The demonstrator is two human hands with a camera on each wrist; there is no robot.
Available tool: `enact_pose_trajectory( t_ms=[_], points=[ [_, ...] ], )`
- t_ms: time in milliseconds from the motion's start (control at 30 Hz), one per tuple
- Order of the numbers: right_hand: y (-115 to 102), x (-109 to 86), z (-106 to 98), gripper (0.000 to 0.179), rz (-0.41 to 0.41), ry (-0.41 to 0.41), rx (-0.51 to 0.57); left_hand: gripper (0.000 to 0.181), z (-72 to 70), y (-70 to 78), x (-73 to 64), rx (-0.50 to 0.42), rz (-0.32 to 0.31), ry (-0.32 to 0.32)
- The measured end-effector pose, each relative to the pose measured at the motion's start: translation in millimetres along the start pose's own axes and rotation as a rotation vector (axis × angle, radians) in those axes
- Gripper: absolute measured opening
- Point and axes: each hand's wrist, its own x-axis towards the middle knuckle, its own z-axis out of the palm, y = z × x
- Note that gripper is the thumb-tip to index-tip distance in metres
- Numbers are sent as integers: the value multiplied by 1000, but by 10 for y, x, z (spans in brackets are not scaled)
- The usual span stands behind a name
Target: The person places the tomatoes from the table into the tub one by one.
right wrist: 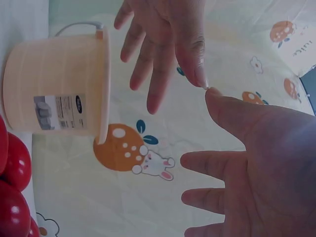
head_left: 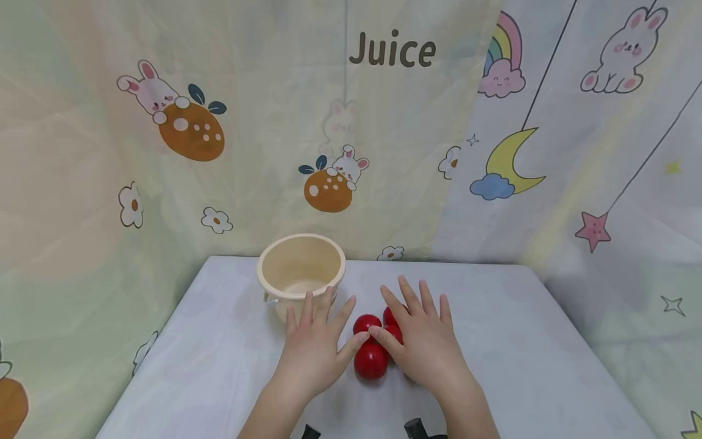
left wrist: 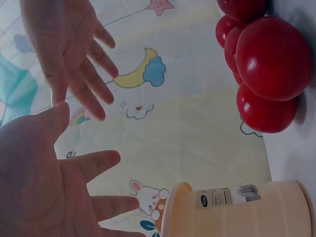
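Fingers spread and straight, my left hand (head_left: 315, 353) hovers palm down before a cream bucket (head_left: 301, 268). My right hand (head_left: 426, 341) is likewise spread, its palm over the shiny red balls (head_left: 370, 361) and hiding some of them. The two thumb tips meet or nearly meet above the cluster; whether they touch I cannot tell. Both wrist views show the hands raised clear of the several red balls (left wrist: 274, 58), which are bunched together on the table. A label and a pale handle show on the upright bucket (right wrist: 54, 64) in the right wrist view. Neither hand holds anything.
A white-covered table (head_left: 510, 341) carries the bucket near its back edge. Behind and beside it hangs a printed cloth (head_left: 263, 152) with rabbits, fruit and a moon. Small black pieces (head_left: 415, 428) show at the bottom edge between the forearms.
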Motion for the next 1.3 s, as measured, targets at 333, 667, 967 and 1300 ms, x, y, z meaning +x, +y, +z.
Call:
enact_pose_trajectory(
  t_ms=[333, 667, 967, 1300],
  points=[
    [320, 56, -47, 81, -11, -20, 91, 59, -181, -589, 164, -251, -85, 274],
    [1018, 269, 111, 68, 112, -125, 387, 57, 99, -1281, 370, -597, -322, 433],
    [1342, 473, 553, 73, 197, -218, 524, 64, 445, -1411, 468, -798, -416, 419],
    [1579, 570, 981, 84, 249, -255, 630, 60, 545, -1409, 479, -862, -420, 361]
  ],
)
